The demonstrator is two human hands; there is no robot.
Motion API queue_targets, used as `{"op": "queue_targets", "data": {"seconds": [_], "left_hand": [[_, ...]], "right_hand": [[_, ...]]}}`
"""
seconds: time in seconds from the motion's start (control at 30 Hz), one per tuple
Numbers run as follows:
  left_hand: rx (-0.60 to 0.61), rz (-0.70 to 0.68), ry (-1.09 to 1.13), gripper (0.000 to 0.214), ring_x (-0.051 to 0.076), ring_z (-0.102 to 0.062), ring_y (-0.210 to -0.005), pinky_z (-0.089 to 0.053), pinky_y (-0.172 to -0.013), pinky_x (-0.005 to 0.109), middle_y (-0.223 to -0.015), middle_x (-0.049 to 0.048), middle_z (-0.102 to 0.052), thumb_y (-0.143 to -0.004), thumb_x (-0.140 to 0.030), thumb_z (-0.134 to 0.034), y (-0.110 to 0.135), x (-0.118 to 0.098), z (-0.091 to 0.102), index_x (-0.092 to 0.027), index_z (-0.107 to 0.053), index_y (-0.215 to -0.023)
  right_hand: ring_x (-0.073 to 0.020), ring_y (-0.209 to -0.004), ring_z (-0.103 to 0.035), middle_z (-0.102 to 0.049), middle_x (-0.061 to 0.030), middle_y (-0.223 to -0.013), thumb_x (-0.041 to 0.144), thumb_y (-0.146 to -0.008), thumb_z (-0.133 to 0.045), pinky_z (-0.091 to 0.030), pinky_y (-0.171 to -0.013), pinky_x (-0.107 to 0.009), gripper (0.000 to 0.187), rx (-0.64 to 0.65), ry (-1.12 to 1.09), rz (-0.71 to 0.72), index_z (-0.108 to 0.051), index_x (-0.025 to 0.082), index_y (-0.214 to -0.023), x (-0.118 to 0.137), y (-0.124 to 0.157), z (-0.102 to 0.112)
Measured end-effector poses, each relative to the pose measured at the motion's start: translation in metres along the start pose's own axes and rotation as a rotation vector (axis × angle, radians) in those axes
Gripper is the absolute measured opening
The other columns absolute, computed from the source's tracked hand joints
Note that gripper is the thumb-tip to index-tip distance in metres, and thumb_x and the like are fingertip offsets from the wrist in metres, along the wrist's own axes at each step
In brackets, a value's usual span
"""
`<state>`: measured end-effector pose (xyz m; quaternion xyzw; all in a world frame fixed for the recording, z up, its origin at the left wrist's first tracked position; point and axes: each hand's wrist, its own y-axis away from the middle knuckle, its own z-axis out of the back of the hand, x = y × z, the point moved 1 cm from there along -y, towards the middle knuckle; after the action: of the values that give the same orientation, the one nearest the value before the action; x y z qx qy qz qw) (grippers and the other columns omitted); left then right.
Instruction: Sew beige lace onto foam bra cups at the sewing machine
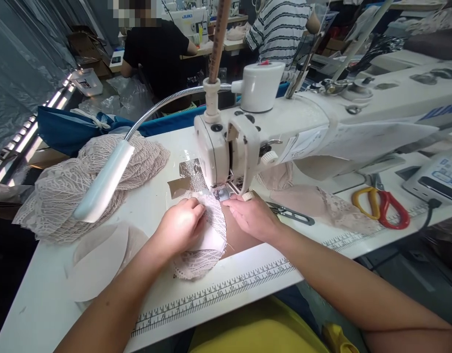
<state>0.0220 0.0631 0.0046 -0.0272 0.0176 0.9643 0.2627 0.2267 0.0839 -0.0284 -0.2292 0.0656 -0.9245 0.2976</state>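
2 bare hands hold a lace piece [206,240] flat under the presser foot [223,192] of a white sewing machine [248,137].

The left hand [182,223] rests on the lace just left of the foot, its fingers curled under, so any pinch is hidden. The right hand [252,215] lies flat just right of it, fingers pressed together and fingertips on the fabric, seemingly to keep it smooth at the needle. A stack of lace pieces [60,196] sits well left of the machine, within reach. Scissors [381,206] lie to its right. A clear box [87,81] stands far behind, contents unclear.
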Motion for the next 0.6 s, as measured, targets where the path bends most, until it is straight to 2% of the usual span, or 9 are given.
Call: {"op": "queue_targets", "data": {"seconds": [0.27,0.47,0.6], "left_hand": [[-0.087,-0.197,0.093,0.032,0.024,-0.055,-0.095,-0.049,-0.083,0.039,-0.120,0.0120,-0.061,-0.094,-0.021,-0.042,-0.001,-0.009,-0.015,-0.011,-0.062,-0.116],[-0.096,-0.223,0.054,0.038,0.026,-0.054,-0.095,-0.050,-0.081,0.041,-0.133,0.0100,-0.056,-0.092,-0.022,-0.044,0.000,-0.009,-0.018,-0.011,-0.057,-0.126],[-0.101,-0.236,0.062,0.040,0.025,-0.054,-0.093,-0.050,-0.080,0.042,-0.134,0.0116,-0.055,-0.092,-0.024,-0.044,-0.002,-0.006,-0.019,-0.011,-0.056,-0.128]], "right_hand": [[-0.0180,-0.076,-0.057,-0.067,-0.0069,-0.089,0.014,-0.088,-0.046,-0.039,-0.069,-0.028,0.028,0.011,0.023,0.026,-0.069,0.017,-0.102,0.002,0.001,0.002],[-0.0141,-0.066,-0.046,-0.062,-0.0042,-0.087,0.015,-0.090,-0.045,-0.030,-0.059,-0.027,0.028,0.060,0.093,0.151,-0.068,0.018,-0.106,0.008,0.001,0.005],[-0.0141,-0.067,-0.045,-0.062,-0.0038,-0.088,0.015,-0.090,-0.045,-0.029,-0.060,-0.028,0.027,0.087,0.129,0.128,-0.066,0.017,-0.107,0.010,0.000,0.005]]}}
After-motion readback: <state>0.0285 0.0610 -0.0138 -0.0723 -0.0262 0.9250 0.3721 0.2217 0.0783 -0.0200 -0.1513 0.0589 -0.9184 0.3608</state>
